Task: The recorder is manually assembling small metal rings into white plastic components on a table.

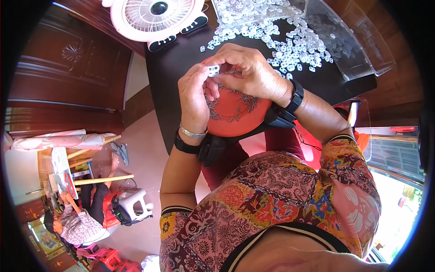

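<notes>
Left hand (pixel 194 93), right hand (pixel 253 72) meet above red round tray (pixel 233 128) holding metal pins (pixel 252 103). Grip narrow: fingertips pinch small white plastic piece (pixel 213 70) between hands; similar pieces (pixel 297 52) scattered across black worktop (pixel 164 72) beyond. Step seems two-handed handling; next move calls for steady fingertips.

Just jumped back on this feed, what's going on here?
The person's left hand pinches a small white piece, with the right hand close against it. Both are above a red plate strewn with metal pins. More white pieces lie loose on the dark table beyond, near a fan.
</notes>
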The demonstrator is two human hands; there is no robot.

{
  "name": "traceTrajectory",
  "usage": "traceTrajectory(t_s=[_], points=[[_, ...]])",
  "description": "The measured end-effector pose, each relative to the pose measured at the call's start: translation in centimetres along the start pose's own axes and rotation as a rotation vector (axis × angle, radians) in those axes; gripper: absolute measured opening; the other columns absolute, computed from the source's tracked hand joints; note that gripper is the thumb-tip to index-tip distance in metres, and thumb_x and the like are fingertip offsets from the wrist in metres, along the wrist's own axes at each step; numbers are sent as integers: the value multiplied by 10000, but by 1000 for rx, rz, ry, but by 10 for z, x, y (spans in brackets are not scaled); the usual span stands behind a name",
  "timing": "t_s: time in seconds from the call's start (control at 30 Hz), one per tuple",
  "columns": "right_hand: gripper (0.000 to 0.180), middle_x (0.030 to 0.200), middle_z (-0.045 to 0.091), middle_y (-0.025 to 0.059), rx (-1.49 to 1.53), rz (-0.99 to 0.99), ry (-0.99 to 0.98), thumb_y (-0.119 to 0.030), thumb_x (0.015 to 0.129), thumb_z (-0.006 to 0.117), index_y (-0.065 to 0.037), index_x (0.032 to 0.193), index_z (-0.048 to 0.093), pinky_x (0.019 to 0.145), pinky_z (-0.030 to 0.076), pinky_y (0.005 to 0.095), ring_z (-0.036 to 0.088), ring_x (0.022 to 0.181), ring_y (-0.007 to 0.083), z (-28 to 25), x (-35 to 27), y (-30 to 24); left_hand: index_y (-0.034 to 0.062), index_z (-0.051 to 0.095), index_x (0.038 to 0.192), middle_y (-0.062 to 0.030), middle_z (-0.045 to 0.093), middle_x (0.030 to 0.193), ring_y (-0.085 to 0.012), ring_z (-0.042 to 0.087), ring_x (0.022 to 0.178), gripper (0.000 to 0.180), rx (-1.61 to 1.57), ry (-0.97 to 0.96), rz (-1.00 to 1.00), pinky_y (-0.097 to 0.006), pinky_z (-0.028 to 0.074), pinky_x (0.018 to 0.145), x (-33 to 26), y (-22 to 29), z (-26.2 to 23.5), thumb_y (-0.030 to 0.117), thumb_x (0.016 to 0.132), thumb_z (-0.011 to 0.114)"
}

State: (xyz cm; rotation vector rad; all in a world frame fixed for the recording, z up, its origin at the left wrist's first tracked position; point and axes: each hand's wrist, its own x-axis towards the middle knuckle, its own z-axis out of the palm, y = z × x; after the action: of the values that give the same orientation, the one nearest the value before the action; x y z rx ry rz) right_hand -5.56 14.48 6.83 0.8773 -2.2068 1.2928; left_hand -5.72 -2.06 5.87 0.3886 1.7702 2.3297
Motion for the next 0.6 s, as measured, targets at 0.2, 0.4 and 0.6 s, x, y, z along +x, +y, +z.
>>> traceTrajectory(t_s=[0.2, 0.4, 0.6], points=[[336, 959, 619, 107, -53, 40, -75, -37, 730, 720, -36, 1057, 638, 763, 525, 305, 636, 886, 231, -3, -1, -7, 7, 605, 833, -5, 519, 571, -50, 438, 444, 219, 18, 34, 20, -170, 302, 410, 1, -3, 3, 196, 887, 507], [294, 831, 599, 99, -206, -36, -15, -136, 713, 719, -42, 977, 629, 682, 514, 367, 613, 777, 291, 3, -3, -7, 0, 601, 882, -17, 546, 602, -69, 472, 498, 232, 107, 54, -8, -188, 330, 471, 0, -2, 8, 186, 904, 463], [232, 812, 602, 106, -255, -55, -27, -126, 748, 681, -44, 956, 621, 685, 510, 374, 610, 781, 308, 2, -6, -6, -8, 608, 862, -23, 563, 614, -66, 478, 502, 247, 174, 12, 30, -191, 329, 469, 1, -3, 4, 181, 906, 455]])
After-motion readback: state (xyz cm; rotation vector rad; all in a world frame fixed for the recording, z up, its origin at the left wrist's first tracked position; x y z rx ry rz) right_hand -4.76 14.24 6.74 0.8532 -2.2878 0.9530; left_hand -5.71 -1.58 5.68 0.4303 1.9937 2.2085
